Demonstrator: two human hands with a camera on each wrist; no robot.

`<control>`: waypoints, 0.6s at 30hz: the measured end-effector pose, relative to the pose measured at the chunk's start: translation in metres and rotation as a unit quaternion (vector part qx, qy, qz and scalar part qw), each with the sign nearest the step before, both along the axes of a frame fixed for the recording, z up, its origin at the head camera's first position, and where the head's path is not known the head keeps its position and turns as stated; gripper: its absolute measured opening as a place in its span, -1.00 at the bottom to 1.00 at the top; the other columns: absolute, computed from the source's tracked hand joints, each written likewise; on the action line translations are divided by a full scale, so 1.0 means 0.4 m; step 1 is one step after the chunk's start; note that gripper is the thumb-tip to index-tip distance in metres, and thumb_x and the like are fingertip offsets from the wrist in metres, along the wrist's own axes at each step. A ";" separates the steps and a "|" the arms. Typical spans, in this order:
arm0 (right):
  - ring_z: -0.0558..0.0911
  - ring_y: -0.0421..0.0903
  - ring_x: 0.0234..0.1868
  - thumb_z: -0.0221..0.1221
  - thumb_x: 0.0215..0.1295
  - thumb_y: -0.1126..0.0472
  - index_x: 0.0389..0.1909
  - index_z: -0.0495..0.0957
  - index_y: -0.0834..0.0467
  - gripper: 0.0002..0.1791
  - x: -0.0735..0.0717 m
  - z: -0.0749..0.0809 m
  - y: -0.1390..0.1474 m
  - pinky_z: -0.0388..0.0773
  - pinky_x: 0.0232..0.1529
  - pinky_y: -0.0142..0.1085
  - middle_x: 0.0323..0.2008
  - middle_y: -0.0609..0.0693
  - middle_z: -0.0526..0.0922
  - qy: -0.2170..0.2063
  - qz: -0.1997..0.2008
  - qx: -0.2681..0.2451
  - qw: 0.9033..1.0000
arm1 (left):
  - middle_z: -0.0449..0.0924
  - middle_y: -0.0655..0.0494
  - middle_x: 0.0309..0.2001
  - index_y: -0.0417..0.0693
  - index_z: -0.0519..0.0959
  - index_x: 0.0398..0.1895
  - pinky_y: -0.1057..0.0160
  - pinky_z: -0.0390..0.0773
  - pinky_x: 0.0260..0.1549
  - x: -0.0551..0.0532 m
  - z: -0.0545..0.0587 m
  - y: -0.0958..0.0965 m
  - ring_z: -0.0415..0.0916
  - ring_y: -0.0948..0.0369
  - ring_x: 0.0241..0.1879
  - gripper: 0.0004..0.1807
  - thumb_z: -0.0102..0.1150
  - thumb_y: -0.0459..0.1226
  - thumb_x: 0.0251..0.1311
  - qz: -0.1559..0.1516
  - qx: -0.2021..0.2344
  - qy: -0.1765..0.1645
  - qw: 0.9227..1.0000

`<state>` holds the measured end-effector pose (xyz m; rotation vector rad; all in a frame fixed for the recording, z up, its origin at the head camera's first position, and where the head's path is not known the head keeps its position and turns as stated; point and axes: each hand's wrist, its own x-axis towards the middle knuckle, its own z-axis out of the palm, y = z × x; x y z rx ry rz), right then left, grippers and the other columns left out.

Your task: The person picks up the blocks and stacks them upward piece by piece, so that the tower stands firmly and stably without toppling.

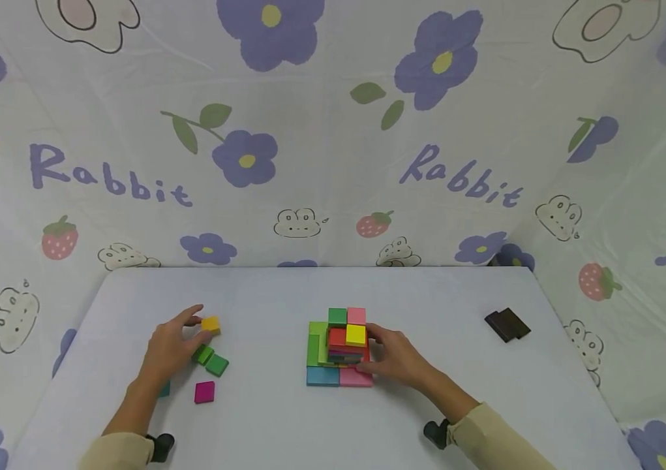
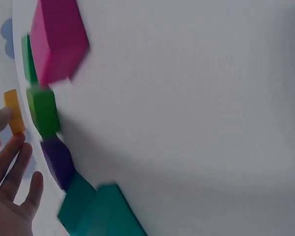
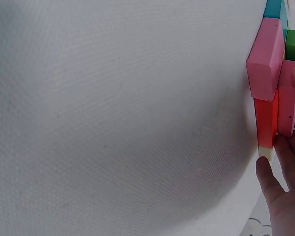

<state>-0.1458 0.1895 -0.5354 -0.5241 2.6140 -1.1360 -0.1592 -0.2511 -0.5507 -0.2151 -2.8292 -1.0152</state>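
At the left of the table, my left hand (image 1: 169, 349) pinches a yellow-orange block (image 1: 211, 326) with thumb and fingertips. The left wrist view shows the thumb on that block (image 2: 14, 112) and other fingers spread below. Just under the hand lie green blocks (image 1: 217, 365). Centrally stands a layered stack of coloured blocks (image 1: 322, 376), blue and pink at its front base, with green, pink, yellow and red pieces on top. My right hand (image 1: 397, 358) holds the stack's right side, thumb at the front and fingers farther back. Pink blocks (image 3: 265, 59) show beside it in the right wrist view.
A magenta block (image 1: 205, 392) lies nearer the front left. Purple (image 2: 59, 162) and teal blocks (image 2: 103, 214) sit near the left hand. Dark brown flat pieces (image 1: 507, 324) lie at the right. A patterned cloth (image 1: 321, 150) hangs behind the white table (image 1: 274, 431).
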 end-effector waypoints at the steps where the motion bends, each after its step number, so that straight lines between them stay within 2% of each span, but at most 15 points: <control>1: 0.53 0.14 0.25 0.48 0.09 0.13 0.38 0.35 0.15 -0.17 0.000 0.000 0.000 0.50 0.20 0.05 0.27 0.07 0.53 -0.002 -0.001 0.001 1.000 | 0.69 -0.23 -0.05 -0.22 0.42 0.33 -0.27 0.49 0.05 0.002 -0.001 0.014 0.56 -0.21 0.05 -0.37 0.37 -0.35 0.17 -0.011 0.004 0.017 1.000; 5: 0.53 0.14 0.25 0.48 0.09 0.12 0.39 0.35 0.15 -0.16 0.000 -0.003 -0.001 0.50 0.19 0.03 0.27 0.08 0.53 -0.005 -0.002 0.006 1.000 | 0.72 -0.14 -0.11 -0.19 0.47 0.29 -0.21 0.56 0.01 0.012 0.004 0.077 0.62 -0.13 -0.02 -0.36 0.44 -0.38 0.10 -0.047 0.017 0.076 0.996; 9: 0.53 0.14 0.25 0.48 0.08 0.12 0.39 0.35 0.16 -0.16 0.000 -0.003 0.001 0.51 0.19 0.03 0.27 0.08 0.53 -0.003 -0.001 0.006 1.000 | 0.73 -0.07 -0.10 -0.13 0.50 0.28 -0.10 0.63 -0.04 0.026 0.030 0.148 0.66 -0.04 -0.05 -0.36 0.46 -0.37 0.08 -0.075 0.046 0.114 0.990; 13: 0.53 0.13 0.25 0.49 0.08 0.12 0.38 0.36 0.14 -0.17 0.000 0.000 0.003 0.51 0.19 0.03 0.27 0.06 0.54 -0.001 0.001 0.004 1.000 | 0.72 -0.02 -0.07 -0.08 0.51 0.28 -0.07 0.60 0.02 0.042 0.073 0.224 0.66 0.03 -0.02 -0.37 0.47 -0.33 0.08 -0.099 0.066 0.134 0.984; 18: 0.53 0.14 0.25 0.48 0.10 0.12 0.38 0.35 0.15 -0.18 0.000 0.000 0.004 0.50 0.20 0.05 0.27 0.08 0.53 0.003 0.008 -0.003 1.000 | 0.72 0.06 -0.04 -0.01 0.50 0.30 -0.01 0.57 0.08 0.065 0.126 0.307 0.64 0.10 0.04 -0.35 0.48 -0.29 0.09 -0.128 0.081 0.143 0.978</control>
